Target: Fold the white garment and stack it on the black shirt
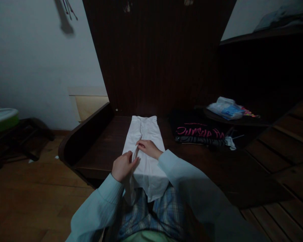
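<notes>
A white garment (149, 131) with a waistband at its far end lies lengthwise on the dark wooden bench (98, 148). It could be trousers or a skirt; I cannot tell which. Its near end hangs over the front edge, close to my knees. My left hand (123, 165) is closed on the left side of the cloth, pinching a raised fold between thumb and fingers. Slightly farther up, my right hand (148, 148) pinches the same fold, its fingers bent over the top of the cloth.
Right of the garment lies a folded black cloth item (197, 126) with pink lettering. Beyond it, a clear plastic packet (226, 108) rests on a small shelf. The bench has a raised left side (86, 126) and a tall dark back panel (161, 60). A green-and-white tub (3, 119) stands far left.
</notes>
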A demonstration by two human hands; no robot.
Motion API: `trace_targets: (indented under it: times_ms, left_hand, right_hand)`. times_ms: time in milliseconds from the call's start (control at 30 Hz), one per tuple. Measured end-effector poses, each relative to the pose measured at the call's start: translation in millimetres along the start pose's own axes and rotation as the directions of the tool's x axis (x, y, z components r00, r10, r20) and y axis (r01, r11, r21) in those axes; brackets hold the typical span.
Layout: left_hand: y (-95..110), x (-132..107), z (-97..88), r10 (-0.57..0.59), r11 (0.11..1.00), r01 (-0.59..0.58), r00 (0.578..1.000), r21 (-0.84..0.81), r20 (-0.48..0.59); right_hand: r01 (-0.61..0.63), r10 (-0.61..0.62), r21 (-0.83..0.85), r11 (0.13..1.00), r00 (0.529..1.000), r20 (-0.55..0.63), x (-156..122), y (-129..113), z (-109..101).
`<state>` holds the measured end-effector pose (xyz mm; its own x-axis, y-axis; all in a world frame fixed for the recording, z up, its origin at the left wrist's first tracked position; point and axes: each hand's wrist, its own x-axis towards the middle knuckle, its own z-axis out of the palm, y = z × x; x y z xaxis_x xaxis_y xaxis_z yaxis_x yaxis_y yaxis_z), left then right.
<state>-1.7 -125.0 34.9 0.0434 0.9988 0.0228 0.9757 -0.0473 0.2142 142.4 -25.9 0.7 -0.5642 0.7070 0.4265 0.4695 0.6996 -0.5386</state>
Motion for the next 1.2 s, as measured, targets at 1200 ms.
trace_targets:
  times_ms: [1200]
  left_hand:
    - [-8.1,-51.7,39.1,0.011,0.998,0.014,0.898,0.054,-0.44]
  right_hand:
    - [-0.043,0.043,0.09,0.995,0.999,0.0,1.3,1.5,-0.4]
